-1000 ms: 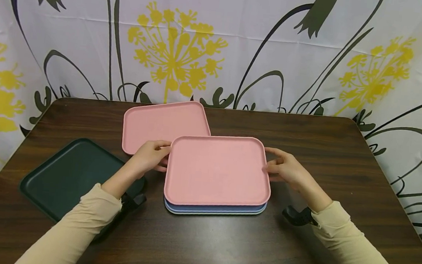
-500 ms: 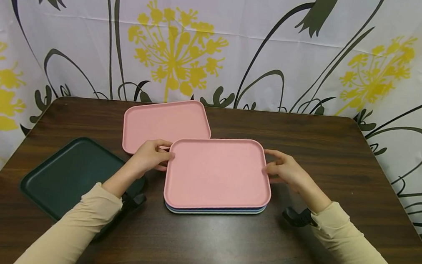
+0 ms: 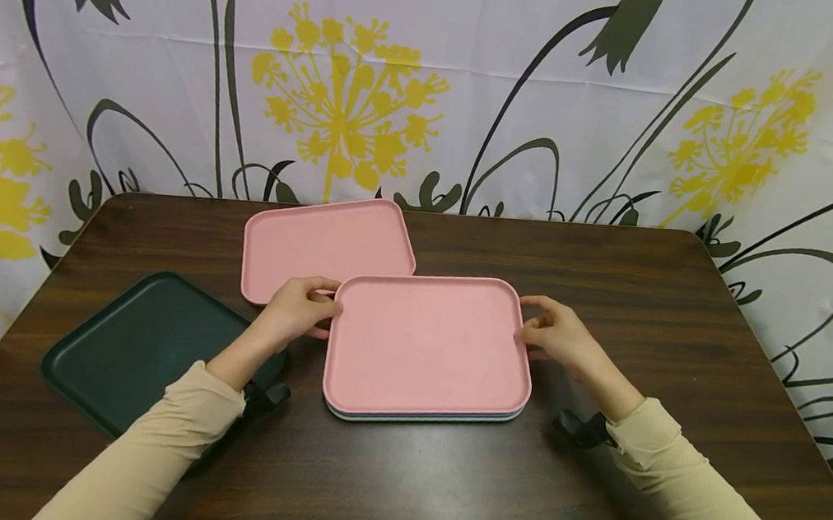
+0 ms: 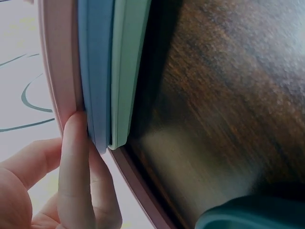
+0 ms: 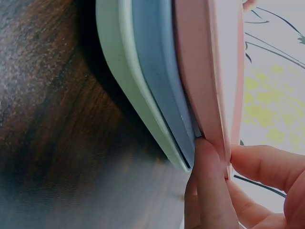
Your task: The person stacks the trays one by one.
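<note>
The left hand (image 3: 295, 307) and right hand (image 3: 560, 334) pinch the upper pink tray (image 3: 429, 348) at opposite ends; beneath it lie a blue tray (image 4: 97, 71) and a pale green tray (image 4: 127, 71).

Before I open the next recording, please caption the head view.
Left hand and right hand hold the nearer pink tray over a blue tray and a pale green tray.

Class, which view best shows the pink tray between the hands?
The head view: the pink tray shows from above, its top almost whole. The left wrist view gives only part of its side; the right wrist view, part of its side and rim.
</note>
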The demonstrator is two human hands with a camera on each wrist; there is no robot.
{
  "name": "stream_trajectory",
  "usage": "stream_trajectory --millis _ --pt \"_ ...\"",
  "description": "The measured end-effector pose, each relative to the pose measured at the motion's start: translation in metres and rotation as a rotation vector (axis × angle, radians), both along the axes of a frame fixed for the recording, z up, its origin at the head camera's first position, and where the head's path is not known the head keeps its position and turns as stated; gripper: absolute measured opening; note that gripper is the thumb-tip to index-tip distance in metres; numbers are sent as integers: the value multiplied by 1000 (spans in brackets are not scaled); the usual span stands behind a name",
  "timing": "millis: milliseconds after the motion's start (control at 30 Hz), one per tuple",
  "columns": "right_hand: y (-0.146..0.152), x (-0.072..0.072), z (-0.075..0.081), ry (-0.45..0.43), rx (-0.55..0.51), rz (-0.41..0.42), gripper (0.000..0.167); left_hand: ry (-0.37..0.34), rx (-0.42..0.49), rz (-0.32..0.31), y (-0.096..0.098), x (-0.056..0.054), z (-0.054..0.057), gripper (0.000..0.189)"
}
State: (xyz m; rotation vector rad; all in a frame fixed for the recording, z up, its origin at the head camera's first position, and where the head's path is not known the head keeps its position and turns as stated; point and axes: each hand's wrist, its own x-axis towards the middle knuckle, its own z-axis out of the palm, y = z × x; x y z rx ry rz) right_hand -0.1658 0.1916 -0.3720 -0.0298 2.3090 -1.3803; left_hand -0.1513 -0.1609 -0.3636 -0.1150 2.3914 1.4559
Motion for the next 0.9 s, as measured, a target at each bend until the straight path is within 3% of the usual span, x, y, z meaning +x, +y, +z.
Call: stream_trajectory --millis 600,900 --pt "-1 -2 0 27 17 -4 57 5 -14 3 1 2 1 48" --pt "-1 -4 0 12 15 -2 57 42 51 -16 -4 4 -4 46"
